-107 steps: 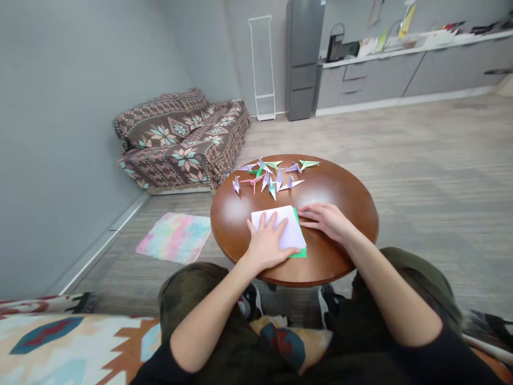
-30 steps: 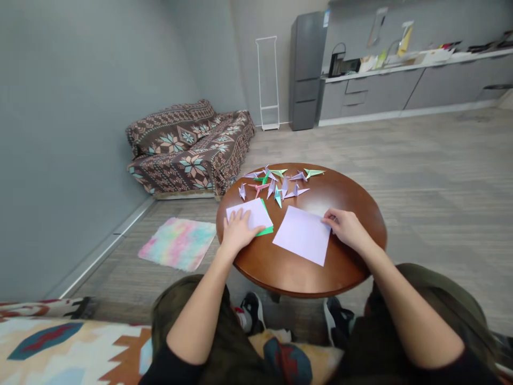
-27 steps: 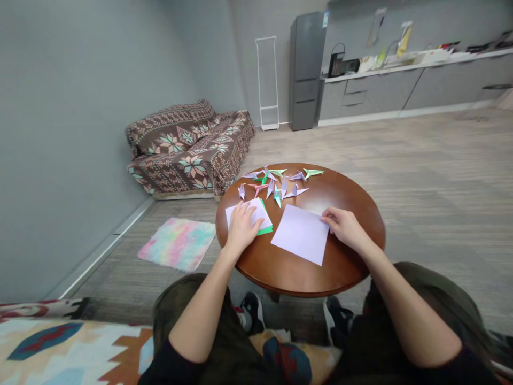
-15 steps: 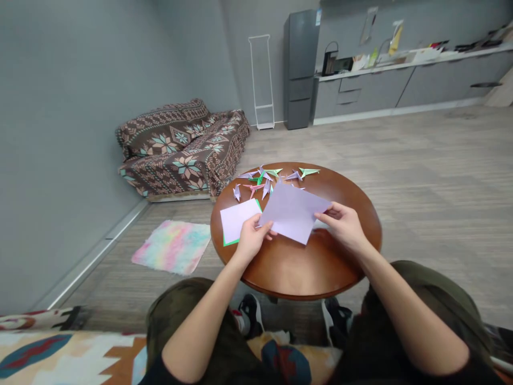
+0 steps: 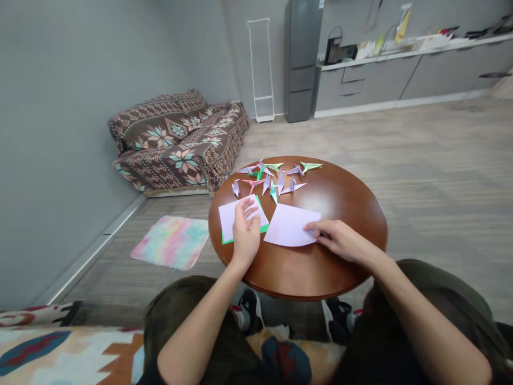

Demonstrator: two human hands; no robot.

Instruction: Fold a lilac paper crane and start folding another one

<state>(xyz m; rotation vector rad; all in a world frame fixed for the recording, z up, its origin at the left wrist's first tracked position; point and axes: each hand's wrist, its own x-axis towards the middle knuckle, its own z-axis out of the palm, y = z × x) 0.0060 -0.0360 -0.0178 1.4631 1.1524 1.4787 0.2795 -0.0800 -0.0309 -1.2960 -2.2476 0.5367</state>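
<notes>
My right hand lay open and low on the round table, fingers stretched out, their tips pressing on the right edge of a loose lilac sheet. That sheet sat flat near the middle of the table, its near edge bowed in a curve. My left hand was loosely open and held nothing; its fingertips touched the stack of paper just left of the sheet, lilac on top with green showing at the rim. The two papers lay near each other, not overlapping. Folded paper cranes were scattered along the far side of the table. Beyond stood a patterned sofa, and a pastel rug lay on the floor.
</notes>
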